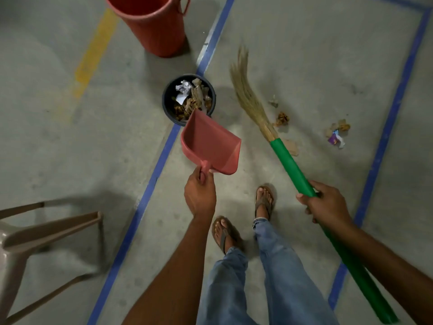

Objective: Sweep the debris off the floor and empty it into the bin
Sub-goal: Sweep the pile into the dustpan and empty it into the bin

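a beige plastic chair (pixel 46 231) stands at the far left. a tall red bucket (pixel 152 26) sits at the top. nearer, on a blue floor line (pixel 150 181), a small black bin (pixel 166 99) holds paper and brown scraps. the left hand (pixel 200 195) grips the handle of the red dustpan (pixel 210 141), whose front lip is over the bin's near rim. the right hand (pixel 328 202) is wrapped round the green handle of the broom (pixel 290 167). loose debris (pixel 282 118) lies on the floor right of the bristles.

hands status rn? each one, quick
Left hand: closed, gripping the handle of the red dustpan, tipped at the black bin.
Right hand: closed, gripping the broom by its green handle.
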`<state>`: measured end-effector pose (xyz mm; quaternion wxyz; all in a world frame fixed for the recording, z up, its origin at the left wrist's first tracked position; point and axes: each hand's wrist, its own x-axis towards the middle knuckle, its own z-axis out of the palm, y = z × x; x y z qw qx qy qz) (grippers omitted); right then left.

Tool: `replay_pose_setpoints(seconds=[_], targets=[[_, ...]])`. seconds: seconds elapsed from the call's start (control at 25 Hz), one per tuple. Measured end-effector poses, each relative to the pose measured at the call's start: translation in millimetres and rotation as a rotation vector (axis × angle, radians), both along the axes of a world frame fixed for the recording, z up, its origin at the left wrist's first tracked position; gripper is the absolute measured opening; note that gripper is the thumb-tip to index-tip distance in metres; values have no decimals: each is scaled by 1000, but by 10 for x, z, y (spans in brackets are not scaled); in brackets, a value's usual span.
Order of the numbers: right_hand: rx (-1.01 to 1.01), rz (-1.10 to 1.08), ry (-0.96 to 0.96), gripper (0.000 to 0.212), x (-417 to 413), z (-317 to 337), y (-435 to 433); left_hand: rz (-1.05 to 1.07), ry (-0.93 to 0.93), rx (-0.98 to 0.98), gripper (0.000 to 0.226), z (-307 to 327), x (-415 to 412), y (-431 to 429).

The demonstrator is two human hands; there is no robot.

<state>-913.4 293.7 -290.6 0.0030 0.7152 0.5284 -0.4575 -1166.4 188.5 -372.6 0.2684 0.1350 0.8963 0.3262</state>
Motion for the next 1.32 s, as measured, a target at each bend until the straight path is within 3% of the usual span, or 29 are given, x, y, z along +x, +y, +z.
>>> replay_pose_setpoints(seconds=[0.24,0.44,0.56,0.72,0.84,0.96,1.2,1.32], targets=[[207,478,-240,57,-365,-409,1613,106,73,43,32,20,-464,695],[326,877,-458,65,-1235,-729,3213,212,130,-42,34,-143,-812,1429],[372,1110,-508,61,-1952,-900,3935,259,132,-62,43,-288,-952,1767],[394,1348,-607,41,-2709,-1123,4395,286,157,-86,42,-475,-987,2078],[332,1357,-719,31,-2731,-1216,4441,261,178,-101,37,-547,-960,2293],[259,1279,-786,27,-2235,-1232,4349,202,208,-138,33,-557,-808,2446],[145,1011,-800,34,-254,-1091,3867,144,167,-138,35,-434,-326,2275],[83,830,-725,55,795,-696,3224,154,143,-146,44,-309,-30,1956]])
